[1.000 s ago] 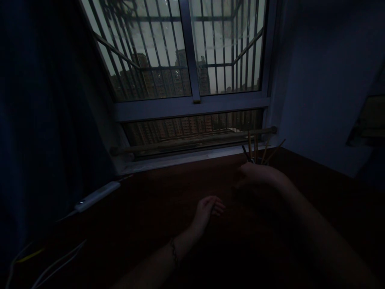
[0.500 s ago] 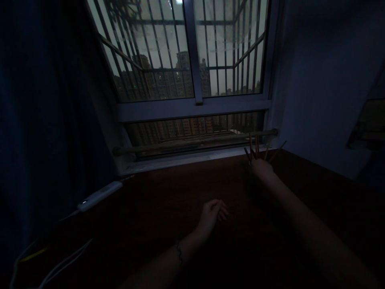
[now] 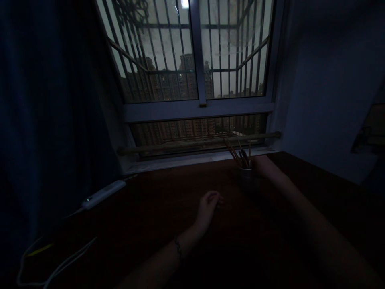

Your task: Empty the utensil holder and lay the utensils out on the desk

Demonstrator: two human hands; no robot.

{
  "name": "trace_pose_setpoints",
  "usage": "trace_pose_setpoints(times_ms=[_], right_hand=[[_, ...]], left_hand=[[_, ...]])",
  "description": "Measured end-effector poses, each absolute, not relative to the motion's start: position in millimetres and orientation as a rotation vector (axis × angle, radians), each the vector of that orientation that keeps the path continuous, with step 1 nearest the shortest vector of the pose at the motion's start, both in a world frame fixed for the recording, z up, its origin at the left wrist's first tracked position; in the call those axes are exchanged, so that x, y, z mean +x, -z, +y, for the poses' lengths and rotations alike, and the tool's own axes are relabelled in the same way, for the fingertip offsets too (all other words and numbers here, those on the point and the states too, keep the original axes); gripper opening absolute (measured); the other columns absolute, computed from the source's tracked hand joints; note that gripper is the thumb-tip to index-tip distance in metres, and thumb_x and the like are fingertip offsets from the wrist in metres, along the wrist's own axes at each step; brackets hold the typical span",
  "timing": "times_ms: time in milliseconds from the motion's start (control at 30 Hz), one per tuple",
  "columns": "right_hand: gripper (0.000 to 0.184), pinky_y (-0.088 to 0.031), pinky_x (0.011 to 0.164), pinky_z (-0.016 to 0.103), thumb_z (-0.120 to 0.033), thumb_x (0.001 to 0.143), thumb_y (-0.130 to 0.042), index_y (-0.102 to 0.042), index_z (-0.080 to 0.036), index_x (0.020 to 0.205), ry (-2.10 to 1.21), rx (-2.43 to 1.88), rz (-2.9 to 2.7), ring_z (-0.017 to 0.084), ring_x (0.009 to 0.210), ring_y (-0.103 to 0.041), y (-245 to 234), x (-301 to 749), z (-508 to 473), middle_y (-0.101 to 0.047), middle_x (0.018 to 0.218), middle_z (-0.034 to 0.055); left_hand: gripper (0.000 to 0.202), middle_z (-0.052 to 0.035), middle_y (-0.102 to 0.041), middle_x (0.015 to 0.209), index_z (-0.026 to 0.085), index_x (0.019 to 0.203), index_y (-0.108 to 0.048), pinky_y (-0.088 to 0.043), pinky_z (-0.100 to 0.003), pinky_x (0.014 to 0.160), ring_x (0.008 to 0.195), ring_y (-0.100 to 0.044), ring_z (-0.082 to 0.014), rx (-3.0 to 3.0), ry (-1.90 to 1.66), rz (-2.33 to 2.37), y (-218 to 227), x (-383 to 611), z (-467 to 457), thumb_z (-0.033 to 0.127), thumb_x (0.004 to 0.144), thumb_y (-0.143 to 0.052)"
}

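The room is very dark. A cup [image 3: 246, 176] of grey, metal-like look stands on the dark brown tabletop near the window. Several thin sticks [image 3: 233, 153], perhaps pencils or brushes, rise from it and lean mostly left. My right hand [image 3: 261, 165] is at the cup's right side, level with the rim. Its fingers are hidden behind the cup and in shadow, so its grip does not show. My left hand [image 3: 210, 200] is over the table, left of and nearer than the cup, with fingers curled in and nothing visible in them. A dark bracelet circles that wrist.
A white power strip [image 3: 104, 194] lies at the left, near a dark blue curtain [image 3: 54, 112]. White cables [image 3: 70, 257] and a thin yellow object [image 3: 40, 249] are at the lower left. A barred window [image 3: 201, 108] and its sill back the table; a wall [image 3: 321, 108] stands right.
My right hand was in front of the sticks, which fanned out around it; now it is to their right and the cup shows. My left hand's fingers have curled in more. The view has shifted slightly.
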State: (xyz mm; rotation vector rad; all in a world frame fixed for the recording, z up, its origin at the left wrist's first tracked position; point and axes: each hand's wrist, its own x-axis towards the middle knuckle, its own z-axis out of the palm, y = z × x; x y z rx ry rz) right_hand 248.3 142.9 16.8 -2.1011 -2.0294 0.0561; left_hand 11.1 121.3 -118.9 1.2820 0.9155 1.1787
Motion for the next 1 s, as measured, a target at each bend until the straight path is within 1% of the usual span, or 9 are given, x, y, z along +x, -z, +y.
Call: trace_pose_setpoints(times_ms=[100,233,333,433,533,633,767,900,1000], right_hand=[[0.018,-0.040,0.068,0.022,-0.016,0.073,-0.064,-0.070,-0.012,0.089,-0.106,-1.928,-2.179,0.019,0.088,-0.063,-28.2,231.6,131.3,-0.069,0.092,0.0103],[0.012,-0.036,0.061,0.021,-0.016,0.066,-0.070,-0.069,-0.013,0.078,-0.315,-1.673,-2.249,0.014,0.074,-0.061,-32.9,201.4,113.0,-0.067,0.077,0.0028],[0.011,-0.036,0.060,0.021,-0.015,0.066,-0.072,-0.069,-0.013,0.076,-0.491,-1.529,-2.271,0.013,0.071,-0.060,-30.3,182.6,101.3,-0.066,0.073,0.0009],[0.011,-0.036,0.061,0.021,-0.012,0.066,-0.071,-0.069,-0.012,0.076,-0.526,-1.421,-2.357,0.013,0.071,-0.060,-26.2,170.0,93.7,-0.066,0.074,0.0012],[0.010,-0.037,0.061,0.022,-0.011,0.067,-0.071,-0.069,-0.011,0.077,-0.546,-1.386,-2.392,0.013,0.071,-0.060,-22.3,160.7,89.3,-0.067,0.075,0.0021],[0.010,-0.037,0.061,0.022,-0.013,0.068,-0.071,-0.070,-0.012,0.078,-0.574,-1.360,-2.427,0.013,0.071,-0.062,-18.2,153.9,86.6,-0.067,0.075,0.0024],[0.012,-0.038,0.061,0.022,-0.012,0.068,-0.070,-0.069,-0.013,0.080,-0.597,-1.244,-2.473,0.013,0.072,-0.063,-13.0,150.3,83.9,-0.068,0.077,0.0017],[0.010,-0.037,0.058,0.020,-0.011,0.067,-0.069,-0.068,-0.013,0.077,-0.618,-1.182,-2.470,0.012,0.069,-0.062,-12.4,148.6,80.3,-0.068,0.075,0.0005],[0.011,-0.036,0.056,0.019,-0.010,0.066,-0.071,-0.068,-0.012,0.077,-0.643,-1.198,-2.462,0.010,0.065,-0.060,-14.0,146.7,76.9,-0.066,0.071,0.0000]], left_hand=[[0.059,-0.0180,-0.060,0.111,0.011,0.101,-0.051,-0.043,-0.033,0.091,0.105,-0.057,-0.0230,1.226,-1.321,0.901,99.5,-0.2,137.1,0.048,0.062,-0.077],[0.083,-0.0212,-0.039,0.140,0.014,0.118,-0.041,-0.030,-0.036,0.110,0.133,-0.036,-0.0261,1.259,-1.425,0.795,68.3,-17.2,148.8,0.039,0.052,-0.084],[0.086,-0.0181,-0.033,0.146,0.016,0.124,-0.040,-0.031,-0.037,0.109,0.136,-0.030,-0.0283,1.375,-1.392,0.701,50.0,-27.4,145.3,0.035,0.053,-0.085],[0.073,-0.0146,-0.037,0.144,0.017,0.124,-0.045,-0.042,-0.038,0.100,0.130,-0.039,-0.0314,1.385,-1.290,0.674,36.9,-35.2,136.4,0.037,0.064,-0.079],[0.074,-0.0134,-0.039,0.144,0.018,0.129,-0.042,-0.049,-0.037,0.088,0.119,-0.050,-0.0314,1.300,-1.157,0.613,28.0,-41.4,129.3,0.035,0.067,-0.077],[0.078,-0.0158,-0.049,0.134,0.016,0.130,-0.039,-0.050,-0.035,0.081,0.106,-0.058,-0.0285,1.284,-1.088,0.561,22.9,-44.5,125.5,0.032,0.064,-0.078],[0.059,-0.0122,-0.066,0.106,0.012,0.119,-0.049,-0.050,-0.030,0.078,0.092,-0.063,-0.0227,1.353,-1.143,0.603,20.0,-44.9,124.9,0.028,0.068,-0.075],[0.040,-0.0069,-0.066,0.076,0.011,0.094,-0.057,-0.051,-0.029,0.072,0.081,-0.065,-0.0221,1.440,-1.153,0.677,15.4,-47.1,128.5,0.036,0.070,-0.076],[0.040,-0.0031,-0.058,0.059,0.012,0.078,-0.054,-0.050,-0.028,0.063,0.069,-0.065,-0.0218,1.517,-1.138,0.671,7.7,-49.7,129.0,0.048,0.072,-0.073]])
